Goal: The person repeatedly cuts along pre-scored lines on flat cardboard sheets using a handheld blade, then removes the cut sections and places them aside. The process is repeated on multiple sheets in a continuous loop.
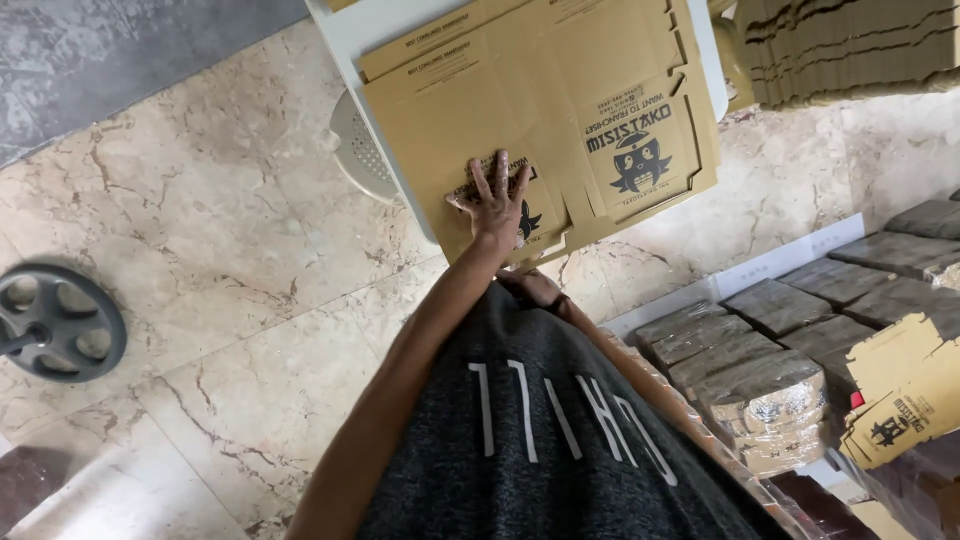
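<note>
The left hand [497, 203] lies flat with its fingers spread wide, palm pressed down on the near edge of a flat, unfolded brown cardboard box blank [560, 110] printed with dark figures and lettering; the blank rests on a white table top [345, 30] and overhangs that table's near edge, so that its lower flaps stick out over the floor; the right hand [533, 288] sits just below the blank's near edge, close against the person's body, and is mostly hidden by the dark grey speckled shirt [560, 440] with white lettering, so whether it is spread or pinching the cardboard I cannot tell; beneath the table's left side a pale perforated plastic seat or stool [360, 150] shows partly; the floor is of beige veined marble tiles [230, 280], with a grey patch of floor covering at the upper left; a dark grey round wheel-shaped metal base [60, 322] stands on the tiles at the left, well apart from the table; at the upper right a stack of flat brown cardboard sheets [850, 45] lies beside the table; at the right, bundles of flattened brown cardboard wrapped in clear film [770, 385] lie in rows, and a folded brown cardboard box with a dark printed figure [905, 405] rests just beside them.
</note>
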